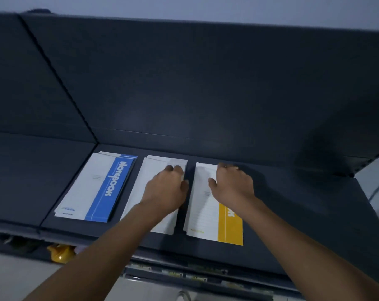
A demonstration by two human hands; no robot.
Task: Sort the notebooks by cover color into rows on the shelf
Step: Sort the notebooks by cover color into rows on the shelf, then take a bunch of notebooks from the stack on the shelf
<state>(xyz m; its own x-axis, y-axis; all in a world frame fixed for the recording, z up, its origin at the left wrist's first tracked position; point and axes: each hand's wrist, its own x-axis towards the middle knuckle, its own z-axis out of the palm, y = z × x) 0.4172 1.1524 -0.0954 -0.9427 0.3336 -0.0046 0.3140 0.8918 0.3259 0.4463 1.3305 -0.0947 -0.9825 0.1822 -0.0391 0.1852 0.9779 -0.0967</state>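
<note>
Three notebook stacks lie side by side on the dark shelf (277, 205): the blue stack (101, 187) left, the middle stack (148, 174), the yellow stack (206, 216) right. The left hand (166, 187) rests on the middle stack's far right part, fingers bent. The right hand (232, 183) lies palm down on the yellow stack's far end. Whether either hand grips, I cannot tell.

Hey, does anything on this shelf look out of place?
The middle stack shows only white where visible, no colour band like the blue stack and yellow stack; the blue one is slightly fanned.
</note>
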